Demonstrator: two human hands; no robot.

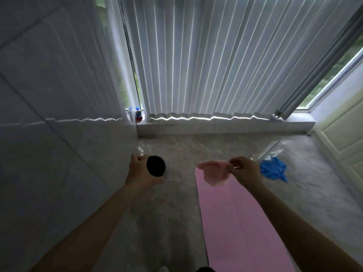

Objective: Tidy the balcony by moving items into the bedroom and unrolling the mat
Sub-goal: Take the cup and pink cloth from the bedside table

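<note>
Here, left hand (139, 169) gripping black cylinder (156, 166), right hand (244, 169) pinching pink cloth (213, 170)

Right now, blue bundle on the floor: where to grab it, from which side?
Pinch the bunched middle of the blue bundle from straight above. It lies limp and crumpled on the floor, loose ends splayed, beside the mat; a side approach would probably just push it.

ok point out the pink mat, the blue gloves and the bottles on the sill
pink mat (235, 222), head view, on its flat unrolled middle
blue gloves (273, 169), head view, middle of the crumpled pile on the floor
bottles (138, 114), head view, label of the right one
</note>
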